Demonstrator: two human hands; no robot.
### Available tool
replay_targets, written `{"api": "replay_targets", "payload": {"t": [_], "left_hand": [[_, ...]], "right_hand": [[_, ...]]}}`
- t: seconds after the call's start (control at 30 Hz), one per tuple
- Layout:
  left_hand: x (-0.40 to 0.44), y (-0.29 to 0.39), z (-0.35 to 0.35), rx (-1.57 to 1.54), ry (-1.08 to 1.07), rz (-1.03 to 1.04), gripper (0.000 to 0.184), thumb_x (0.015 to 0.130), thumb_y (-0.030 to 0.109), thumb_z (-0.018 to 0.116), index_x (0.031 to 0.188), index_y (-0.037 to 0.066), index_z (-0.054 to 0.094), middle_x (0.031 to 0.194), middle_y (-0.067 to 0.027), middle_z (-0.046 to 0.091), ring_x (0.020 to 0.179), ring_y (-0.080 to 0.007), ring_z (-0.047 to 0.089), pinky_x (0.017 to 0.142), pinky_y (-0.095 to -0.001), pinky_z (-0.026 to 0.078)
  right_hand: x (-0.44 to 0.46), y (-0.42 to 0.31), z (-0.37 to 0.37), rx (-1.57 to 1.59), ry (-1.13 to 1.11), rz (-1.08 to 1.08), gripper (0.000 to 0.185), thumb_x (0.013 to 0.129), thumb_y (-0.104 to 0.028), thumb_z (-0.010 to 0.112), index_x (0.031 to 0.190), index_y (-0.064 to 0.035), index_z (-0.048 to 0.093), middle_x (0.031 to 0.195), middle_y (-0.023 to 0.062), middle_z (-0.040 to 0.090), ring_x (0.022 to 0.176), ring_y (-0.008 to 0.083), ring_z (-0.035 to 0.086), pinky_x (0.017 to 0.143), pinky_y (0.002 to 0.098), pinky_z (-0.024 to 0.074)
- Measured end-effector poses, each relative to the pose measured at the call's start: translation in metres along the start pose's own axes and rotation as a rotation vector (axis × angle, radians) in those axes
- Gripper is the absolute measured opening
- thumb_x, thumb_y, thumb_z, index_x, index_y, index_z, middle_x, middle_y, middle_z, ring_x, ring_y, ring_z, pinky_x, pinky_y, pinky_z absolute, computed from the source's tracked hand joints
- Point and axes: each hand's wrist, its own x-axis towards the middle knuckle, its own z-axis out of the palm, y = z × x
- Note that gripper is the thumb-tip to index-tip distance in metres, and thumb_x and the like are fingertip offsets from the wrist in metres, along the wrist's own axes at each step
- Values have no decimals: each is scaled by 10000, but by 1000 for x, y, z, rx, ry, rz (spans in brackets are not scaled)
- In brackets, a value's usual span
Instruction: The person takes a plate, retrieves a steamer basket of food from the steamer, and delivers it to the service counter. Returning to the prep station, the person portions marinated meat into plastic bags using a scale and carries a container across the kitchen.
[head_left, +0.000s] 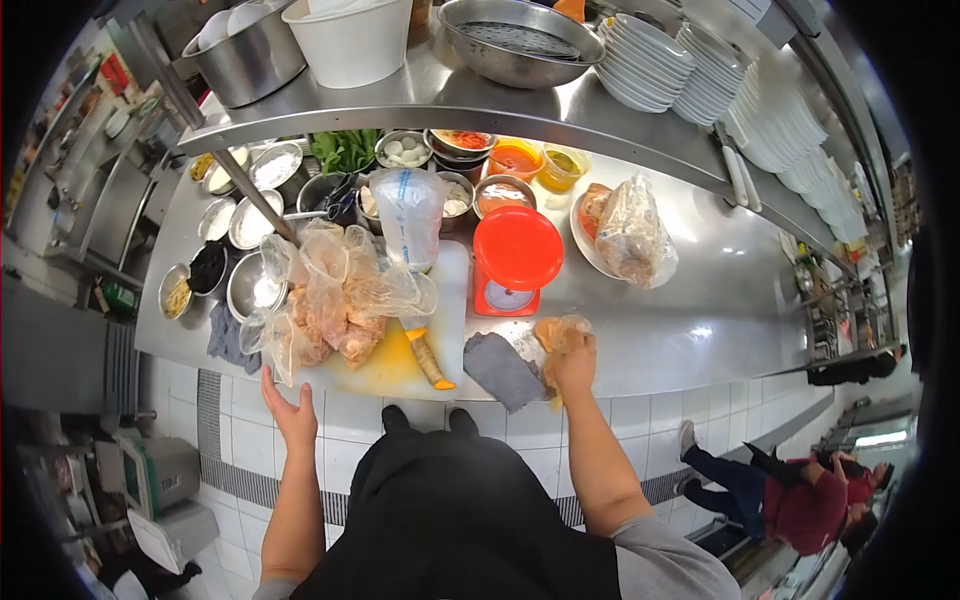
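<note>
My left hand (290, 408) is empty, its fingers apart, just below clear plastic bags (335, 260) with raw meat pieces (318, 325) in them. The bags lie on a white cutting board (452, 300). My right hand (573, 365) is closed on a crumpled, yellow-orange, thin plastic-like piece (560, 328) at the counter's front edge; what it is exactly I cannot make out. Beside it lies a folded grey cloth (503, 370). A tool with a wrapped, yellow-ended handle (428, 358) rests on the board; the bags hide its other end.
A red kitchen scale (518, 250) stands mid-counter. Behind it are sauce tubs (515, 158) and bowls of ingredients. To the right, a bagged item (630, 235) sits on a plate. An overhead shelf (480, 125) carries stacked dishes (645, 65). Other people (800, 500) stand at far right.
</note>
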Motion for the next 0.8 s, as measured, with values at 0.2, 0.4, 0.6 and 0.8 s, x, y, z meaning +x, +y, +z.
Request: {"api": "replay_targets", "payload": {"t": [0.2, 0.4, 0.6, 0.8], "left_hand": [[-43, 58, 16, 202, 274, 60, 775, 877, 66, 717, 1559, -31, 361, 1630, -281, 290, 1553, -423, 236, 1260, -544, 201], [-70, 157, 38, 37, -487, 267, 939, 821, 224, 836, 1596, 30, 342, 1689, -313, 179, 1539, -473, 289, 1250, -532, 274], [-73, 176, 33, -240, -386, 247, 1122, 775, 240, 904, 1644, 45, 222, 1647, -293, 299, 1525, -426, 346, 1223, -486, 349], [-77, 78, -54, -537, 36, -99, 525, 907, -81, 655, 1394, 25, 491, 1196, -91, 673, 1118, -175, 662, 967, -334, 547]], "right_hand": [[32, -23, -58, 214, -147, -249, 199, 813, -11, 648, 998, -23, 720, 1098, 187, 688, 987, 409, 675, 891, 479, 545], [5, -123, -109, 418, -413, -558, 237, 796, -15, 652, 1025, -23, 714, 1101, 199, 680, 1006, 418, 668, 908, 460, 543], [-67, -252, -90, 616, -695, -887, 241, 782, -29, 647, 1015, -13, 708, 1096, 211, 673, 1014, 408, 660, 924, 450, 534], [-174, -372, -72, 708, -828, -1285, 459, 840, -98, 718, 1292, -79, 638, 1213, 213, 650, 1109, 420, 638, 979, 478, 518]]}}
